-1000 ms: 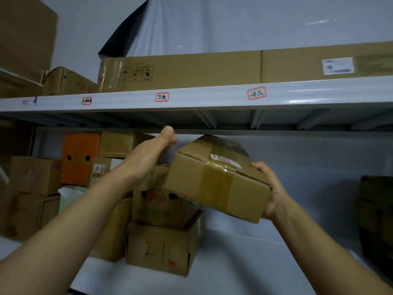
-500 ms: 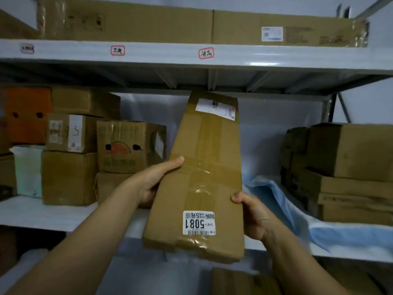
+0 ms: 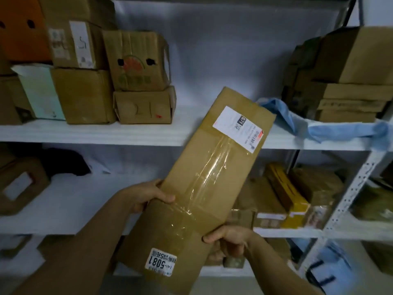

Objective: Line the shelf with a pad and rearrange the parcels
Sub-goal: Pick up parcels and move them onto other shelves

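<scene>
Head view: a long, flat brown cardboard parcel [image 3: 204,188], sealed with clear tape, is held in front of a white metal shelving unit [image 3: 95,133], tilted so that its far end leans to the right. Left hand [image 3: 146,195] is clamped on the parcel's left long edge, thumb lying across the top face; right hand [image 3: 230,241] is closed on the right long edge nearer the person, fingers curled over the taped face. The hands are apart, one on each side. A white shipping label [image 3: 239,128] sits at the parcel's far end, and a small white sticker printed 5081 [image 3: 160,261] at its near end.

Middle shelf, left part — a stack of brown cardboard boxes: a carton with two dark holes and a red-and-green print [image 3: 136,60] rests on a lower box with handwritten marks [image 3: 144,107]; beside them stand a taller plain box [image 3: 83,95], a pale green-white box [image 3: 40,92] and, at the top left corner, an orange box [image 3: 21,28]. The front edge of this shelf between the stacks is bare and white. Middle shelf, right part — a crumpled light blue sheet [image 3: 331,129] drapes over the front edge, with stacked brown cartons [image 3: 348,77] on it. Lower shelf, right part: a yellow packet [image 3: 291,201] among brown parcels.
</scene>
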A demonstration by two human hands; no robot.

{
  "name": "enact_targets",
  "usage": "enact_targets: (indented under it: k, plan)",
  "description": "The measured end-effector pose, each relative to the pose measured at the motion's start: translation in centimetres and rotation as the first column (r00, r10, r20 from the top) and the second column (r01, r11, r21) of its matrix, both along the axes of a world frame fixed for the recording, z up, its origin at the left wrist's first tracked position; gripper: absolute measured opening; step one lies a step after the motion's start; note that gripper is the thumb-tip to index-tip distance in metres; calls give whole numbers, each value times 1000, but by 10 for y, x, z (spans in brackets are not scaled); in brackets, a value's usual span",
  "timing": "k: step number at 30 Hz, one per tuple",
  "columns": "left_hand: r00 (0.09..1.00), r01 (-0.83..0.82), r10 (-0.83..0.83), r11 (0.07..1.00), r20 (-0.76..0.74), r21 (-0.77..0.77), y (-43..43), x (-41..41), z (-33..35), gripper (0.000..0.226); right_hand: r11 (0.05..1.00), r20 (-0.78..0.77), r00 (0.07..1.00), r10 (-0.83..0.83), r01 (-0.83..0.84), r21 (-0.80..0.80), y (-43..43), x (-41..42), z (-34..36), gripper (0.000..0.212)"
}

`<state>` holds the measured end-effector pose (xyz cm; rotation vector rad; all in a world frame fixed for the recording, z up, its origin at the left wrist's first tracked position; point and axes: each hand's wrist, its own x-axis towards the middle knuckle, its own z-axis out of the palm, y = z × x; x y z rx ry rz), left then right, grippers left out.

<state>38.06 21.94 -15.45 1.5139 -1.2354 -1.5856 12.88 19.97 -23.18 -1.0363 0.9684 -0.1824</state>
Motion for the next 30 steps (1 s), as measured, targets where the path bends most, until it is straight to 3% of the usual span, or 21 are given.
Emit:
enact_targets:
  k: [6,10,12,16,17,22,25,27,29,30]
  plan:
    - [995,66,-76,987,65,147,32,20,-59,111,981,-6,999,-33,33,192,53,22,-74,29]
    - [995,69,-84,975,62,210,41,19,-84,85,968,-33,999,-42,49,246,70,26,-101,39]
    - [994,85,-99,971,51,225,41,17,-94,87,963,-38,999,-34,42,268,71,23,-108,43]
    - [988,136,-149,948,27,288,36,6,-107,41,958,-40,999,17,-5,288,66,11,-117,44]
    - [985,146,-166,939,37,311,33,3,-111,38,956,-39,999,25,-12,292,63,7,-120,42]
    - [996,76,-86,926,10,369,12,-11,-133,79,951,-127,992,0,39,306,43,-19,-122,21]
    - [998,22,0,949,-70,315,-13,-36,-131,93,959,-147,982,-116,149,240,15,-47,-108,16]
    - [990,-54,88,960,-113,275,-34,-61,-123,79,932,-101,951,-293,307,191,-11,-68,-96,13]
    - [963,-170,215,953,-162,251,-62,-88,-118,58,870,-13,884,-467,462,170,-39,-93,-89,34]
    - [948,-200,251,948,-195,249,-78,-101,-117,60,831,33,843,-537,523,190,-52,-107,-86,48]
